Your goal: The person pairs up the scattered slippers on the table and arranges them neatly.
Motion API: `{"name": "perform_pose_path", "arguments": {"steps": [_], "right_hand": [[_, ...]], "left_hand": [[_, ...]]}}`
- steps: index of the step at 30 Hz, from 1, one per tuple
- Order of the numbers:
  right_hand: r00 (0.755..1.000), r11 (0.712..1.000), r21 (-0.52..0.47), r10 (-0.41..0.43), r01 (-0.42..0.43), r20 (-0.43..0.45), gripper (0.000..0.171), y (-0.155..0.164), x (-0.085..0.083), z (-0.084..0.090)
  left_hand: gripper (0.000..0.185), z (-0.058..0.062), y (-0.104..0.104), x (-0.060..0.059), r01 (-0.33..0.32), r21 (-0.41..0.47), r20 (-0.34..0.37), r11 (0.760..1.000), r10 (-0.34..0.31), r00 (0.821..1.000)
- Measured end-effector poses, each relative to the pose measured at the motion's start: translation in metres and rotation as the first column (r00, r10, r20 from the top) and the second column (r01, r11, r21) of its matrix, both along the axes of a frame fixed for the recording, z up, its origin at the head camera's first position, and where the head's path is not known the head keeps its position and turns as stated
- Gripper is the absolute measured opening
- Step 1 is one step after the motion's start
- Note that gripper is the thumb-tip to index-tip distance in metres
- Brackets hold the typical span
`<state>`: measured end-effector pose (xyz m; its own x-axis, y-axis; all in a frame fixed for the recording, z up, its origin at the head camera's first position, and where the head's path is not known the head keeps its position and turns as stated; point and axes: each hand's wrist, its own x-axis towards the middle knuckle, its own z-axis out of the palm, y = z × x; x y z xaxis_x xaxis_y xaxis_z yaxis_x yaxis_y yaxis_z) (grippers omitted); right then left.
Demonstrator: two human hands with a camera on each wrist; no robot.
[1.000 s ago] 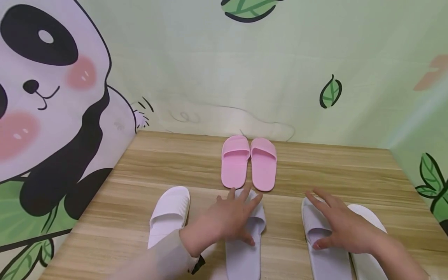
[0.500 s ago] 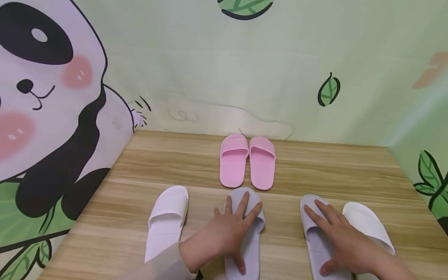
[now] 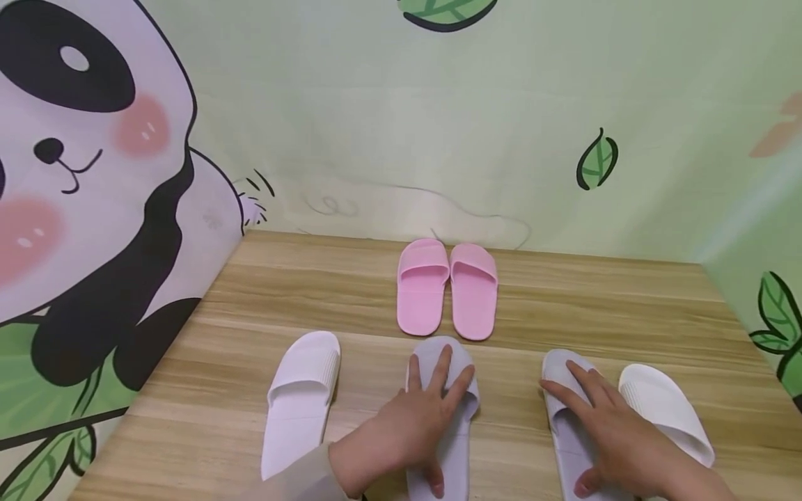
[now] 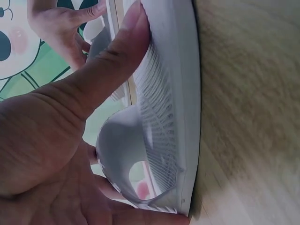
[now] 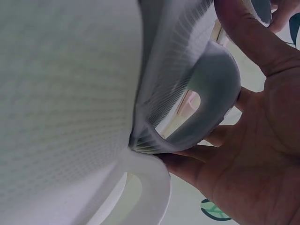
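In the head view my left hand (image 3: pixel 416 421) rests on a grey slipper (image 3: pixel 460 435), fingers spread over its strap and thumb on the footbed. The left wrist view shows the thumb on the textured insole (image 4: pixel 157 108) and the other fingers around the strap (image 4: pixel 115 145). My right hand (image 3: pixel 623 435) lies over another grey slipper (image 3: pixel 567 431), fingers spread across the strap and thumb lower on the footbed. A white slipper (image 3: pixel 667 403) stands just right of it; in the right wrist view the two touch.
Another white slipper (image 3: pixel 301 403) lies left of my left hand. A pair of pink slippers (image 3: pixel 421 299) sits at the back of the wood-grain surface (image 3: pixel 313 278). Walls printed with a panda (image 3: pixel 94 174) and leaves enclose the back and sides.
Both hands have come down onto the grey slippers, with the thumbs moved lower along the footbeds. The slippers keep their places.
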<state>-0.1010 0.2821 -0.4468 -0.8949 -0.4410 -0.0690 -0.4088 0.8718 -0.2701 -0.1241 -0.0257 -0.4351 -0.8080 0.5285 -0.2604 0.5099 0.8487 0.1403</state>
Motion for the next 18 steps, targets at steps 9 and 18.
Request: {"name": "perform_pose_path", "arguments": {"steps": [9,18], "right_hand": [[1.0,1.0,0.013,0.0,0.001,-0.028,0.132,-0.001,0.002,-0.003],[1.0,1.0,0.031,0.006,-0.005,-0.013,0.132,0.001,-0.001,-0.006]], "left_hand": [[0.167,0.001,0.007,0.002,0.002,-0.012,0.006,1.0,-0.002,1.0],[0.167,0.001,0.016,0.004,-0.012,-0.032,0.009,0.999,0.012,1.0]]}}
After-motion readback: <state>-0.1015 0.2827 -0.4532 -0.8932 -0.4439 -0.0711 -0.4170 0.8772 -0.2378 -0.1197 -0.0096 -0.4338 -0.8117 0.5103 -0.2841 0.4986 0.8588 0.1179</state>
